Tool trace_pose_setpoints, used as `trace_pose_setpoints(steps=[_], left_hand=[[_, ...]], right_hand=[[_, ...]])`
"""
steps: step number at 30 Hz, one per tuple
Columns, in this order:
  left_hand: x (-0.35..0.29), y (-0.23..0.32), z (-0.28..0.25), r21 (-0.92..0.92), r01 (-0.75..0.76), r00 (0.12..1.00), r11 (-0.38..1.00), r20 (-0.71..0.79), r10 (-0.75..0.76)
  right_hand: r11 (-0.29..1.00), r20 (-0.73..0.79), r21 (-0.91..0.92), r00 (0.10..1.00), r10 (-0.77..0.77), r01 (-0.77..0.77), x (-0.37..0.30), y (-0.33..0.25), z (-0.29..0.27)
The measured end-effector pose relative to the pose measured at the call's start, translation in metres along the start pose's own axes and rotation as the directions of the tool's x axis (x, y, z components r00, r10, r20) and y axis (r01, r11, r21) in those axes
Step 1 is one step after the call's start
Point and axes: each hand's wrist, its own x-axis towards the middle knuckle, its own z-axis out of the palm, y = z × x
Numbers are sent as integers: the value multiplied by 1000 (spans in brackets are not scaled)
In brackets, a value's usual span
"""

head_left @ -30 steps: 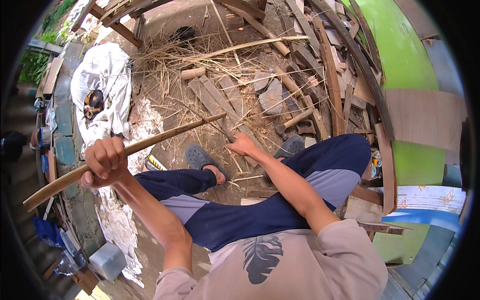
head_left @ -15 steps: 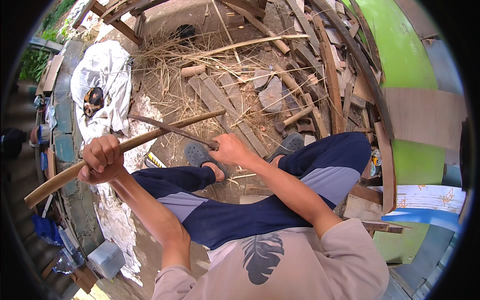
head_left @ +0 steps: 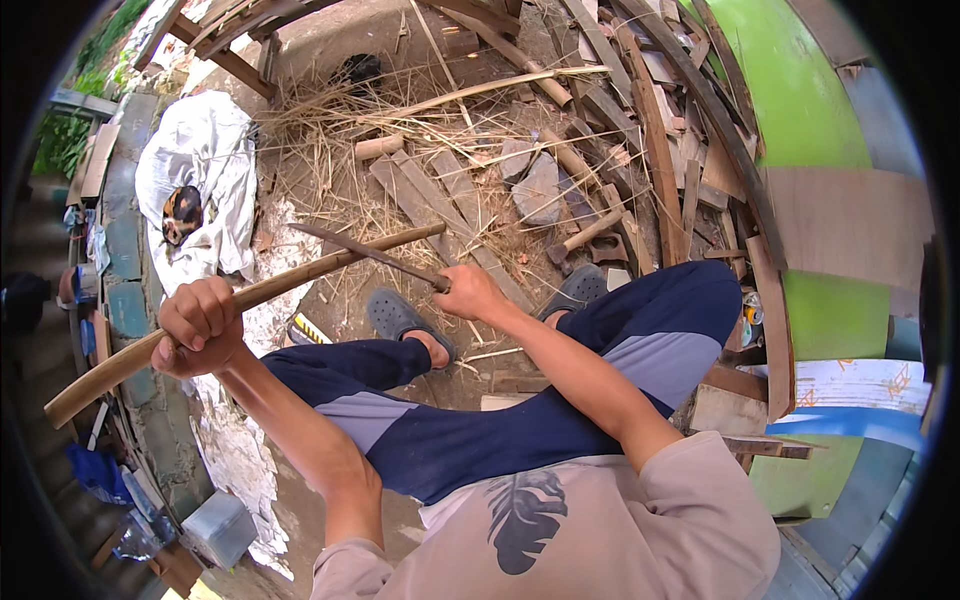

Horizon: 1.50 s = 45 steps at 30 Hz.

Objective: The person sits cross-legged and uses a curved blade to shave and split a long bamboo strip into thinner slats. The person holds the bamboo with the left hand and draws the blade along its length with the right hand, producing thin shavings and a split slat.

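My left hand (head_left: 200, 325) is wrapped in a fist round a long, slightly curved wooden stick (head_left: 290, 285), which slants up from the lower left to a narrower far end. In my right hand (head_left: 472, 293), closed round its handle, is a long dark-bladed knife (head_left: 365, 252). The blade lies across the stick toward its far end, with the tip pointing left. Whether the edge bites into the wood cannot be made out. Both hands are above my spread legs.
Straw and thin strips litter the ground ahead, with flat boards (head_left: 410, 190) and a grey stone (head_left: 540, 190). A hammer (head_left: 590, 237) lies beyond my right foot. Wood scraps pile up at right. A white cloth (head_left: 215, 150) at left bears a mottled black-and-orange thing (head_left: 182, 215).
My right hand and the knife have shifted right, toward the stick's far end. My left hand still grips the stick in nearly the same place.
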Motion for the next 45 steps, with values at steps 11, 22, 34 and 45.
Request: trace_pose_setpoints(steps=[11,22,34,45], left_hand=[[5,-5,9,35,18,1000,999,10,-18],[-13,8,1,115,-12,991,993,-128,27],[-10,5,12,514,79,590,854,-714,375],[-17,-4,19,682,9,491,731,-640,591]], right_hand=[[996,19,-44,996,85,-84,20,16,9],[754,296,327,820,491,-570,42,143,56],[364,599,577,682,421,-731,35,115,26],[995,44,58,996,80,-83,-11,-2,10]])
